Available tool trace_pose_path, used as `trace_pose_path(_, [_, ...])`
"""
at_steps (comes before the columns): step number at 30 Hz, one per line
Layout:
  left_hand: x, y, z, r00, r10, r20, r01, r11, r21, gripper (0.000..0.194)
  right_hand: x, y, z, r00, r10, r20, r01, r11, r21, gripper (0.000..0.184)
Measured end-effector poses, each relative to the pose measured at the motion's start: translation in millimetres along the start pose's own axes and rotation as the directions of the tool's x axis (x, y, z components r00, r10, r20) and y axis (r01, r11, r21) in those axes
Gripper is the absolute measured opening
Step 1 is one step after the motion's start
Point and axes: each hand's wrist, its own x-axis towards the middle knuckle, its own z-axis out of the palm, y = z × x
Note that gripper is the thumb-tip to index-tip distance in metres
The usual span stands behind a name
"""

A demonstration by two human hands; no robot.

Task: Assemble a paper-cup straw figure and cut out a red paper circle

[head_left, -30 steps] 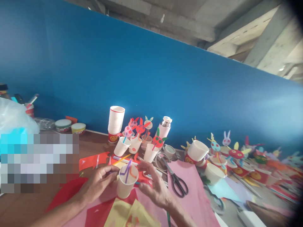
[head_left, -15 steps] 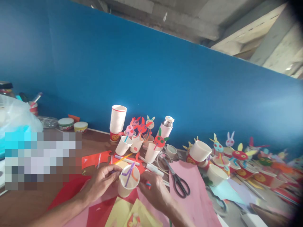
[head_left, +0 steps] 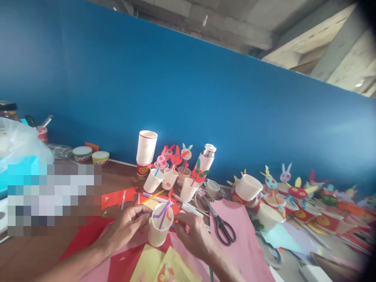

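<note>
A white paper cup (head_left: pixel 158 235) stands upright between my hands, with a purple paper strip (head_left: pixel 165 209) and an orange strip (head_left: pixel 169 214) inside it. My left hand (head_left: pixel 133 221) is closed at the cup's left side, and a bit of purple strip shows between its fingertips. At the opposite side, my right hand (head_left: pixel 190 235) has its fingers pinched together by the rim. What those fingertips hold is too small to make out; a small red and blue spot shows at the fingers. Yellow paper sheets (head_left: pixel 147 264) lie in front of the cup.
Black-handled scissors (head_left: pixel 225 231) rest on pink paper (head_left: pixel 243 250) at the right. Behind are cups with paper rabbit figures (head_left: pixel 176 158), a cup stack (head_left: pixel 147 147) and a thermos (head_left: pixel 205 156). More decorated cups (head_left: pixel 305 209) crowd the right side. Markers (head_left: pixel 190 209) lie behind my right hand.
My right hand has shifted slightly, its fingertips now higher by the cup's rim. The cup has moved a little right and the strips inside have tilted. My left hand stays nearly still.
</note>
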Motion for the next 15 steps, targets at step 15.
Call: trace_pose_path(15, [2.3,-10.3,-3.2,1.0,-0.006,0.02,0.007,0.998,-0.07,0.028,-0.1,0.9,2.9,0.995,0.103,0.013,-0.104,0.981,0.161,0.007])
